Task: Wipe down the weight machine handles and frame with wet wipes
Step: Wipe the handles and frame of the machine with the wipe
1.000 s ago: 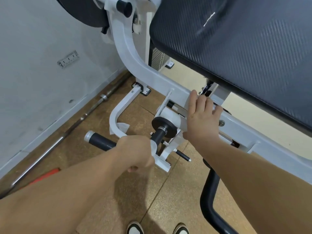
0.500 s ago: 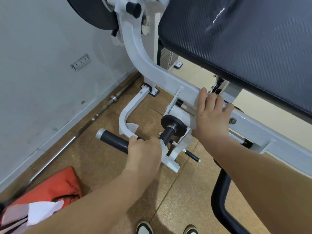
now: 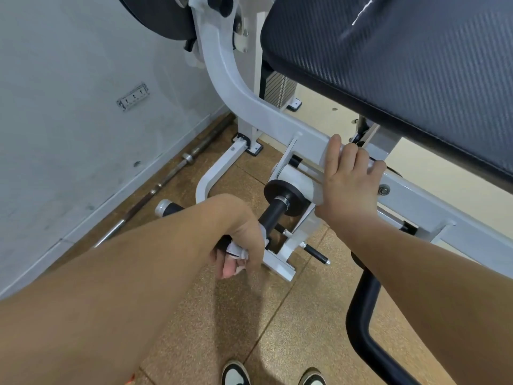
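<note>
A white weight machine frame curves down from the top and runs right under a black padded bench. A black handle with a silver end cap sticks out low from a black disc on the frame. My left hand is wrapped around the middle of this handle with a white wet wipe pressed against it. My right hand lies flat, fingers together, on the white frame beam beside the pivot housing. My forearm hides much of the handle.
A steel barbell lies on the brown floor along the grey wall. A black curved tube rises at the lower right. A weight stack stands behind the frame. My two shoes show at the bottom edge.
My left hand slid along the black handle toward the disc, wipe still in its grip. The camera shifted, so the orange bag at the lower left is out of view. My right hand stayed put.
</note>
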{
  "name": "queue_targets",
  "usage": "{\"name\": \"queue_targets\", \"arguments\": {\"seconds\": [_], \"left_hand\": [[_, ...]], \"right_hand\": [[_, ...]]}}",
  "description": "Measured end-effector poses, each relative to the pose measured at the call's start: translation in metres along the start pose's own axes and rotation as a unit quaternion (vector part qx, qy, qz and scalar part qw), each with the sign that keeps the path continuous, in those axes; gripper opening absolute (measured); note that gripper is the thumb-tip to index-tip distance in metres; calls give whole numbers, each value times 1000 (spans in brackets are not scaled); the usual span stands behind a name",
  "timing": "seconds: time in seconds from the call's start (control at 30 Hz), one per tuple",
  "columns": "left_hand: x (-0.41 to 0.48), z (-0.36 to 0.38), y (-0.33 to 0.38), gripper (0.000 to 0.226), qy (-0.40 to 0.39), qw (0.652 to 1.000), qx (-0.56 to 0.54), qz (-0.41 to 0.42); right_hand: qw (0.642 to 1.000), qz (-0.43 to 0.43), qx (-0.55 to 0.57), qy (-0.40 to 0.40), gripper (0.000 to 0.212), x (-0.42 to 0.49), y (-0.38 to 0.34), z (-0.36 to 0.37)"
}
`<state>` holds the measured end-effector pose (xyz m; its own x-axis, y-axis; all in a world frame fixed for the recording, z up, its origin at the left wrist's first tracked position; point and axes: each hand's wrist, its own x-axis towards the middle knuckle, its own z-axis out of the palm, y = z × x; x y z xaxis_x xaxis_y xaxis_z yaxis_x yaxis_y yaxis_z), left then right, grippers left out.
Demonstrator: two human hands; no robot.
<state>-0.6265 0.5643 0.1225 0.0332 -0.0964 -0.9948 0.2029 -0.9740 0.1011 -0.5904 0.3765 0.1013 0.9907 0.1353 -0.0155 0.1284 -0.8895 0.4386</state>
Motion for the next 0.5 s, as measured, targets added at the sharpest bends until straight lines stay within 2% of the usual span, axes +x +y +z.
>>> {"name": "queue_targets", "arguments": {"seconds": [0.07,0.1,0.13,0.17,0.2,0.27,0.33,0.37,0.43,0.5], "left_hand": [[1,20,2,15,168,982,81,15],[1,37,0,19,289,943,164,5],[2,55,-4,22,406,881,241,-7],[5,70,-9,18,488,825,284,-18],[8,80,-13,13,524,800,291,-31],[12,81,-16,18,524,805,269,-68],[8,68,-10,18,473,830,286,-74],[3,58,-6,16,429,848,303,-63],[-8,36,-3,10,304,907,290,-27],[-11,17,-6,8,164,966,199,-3]], "right_hand": [[1000,0,-1,-5,138,-1,0,0],[1000,-1,-1,-7,137,-1,1,-1],[1000,-1,-1,-7,136,-2,1,-2],[1000,-1,-1,-7,135,-2,1,-3],[1000,-2,-2,-7,134,-2,1,-5],[1000,-1,-6,-9,134,-2,1,-6],[1000,0,-10,-8,135,-1,1,-5],[1000,-1,-10,-6,135,-1,1,-4],[1000,-2,-8,-4,135,-1,1,-4],[1000,-4,0,-8,136,-1,1,-3]]}}
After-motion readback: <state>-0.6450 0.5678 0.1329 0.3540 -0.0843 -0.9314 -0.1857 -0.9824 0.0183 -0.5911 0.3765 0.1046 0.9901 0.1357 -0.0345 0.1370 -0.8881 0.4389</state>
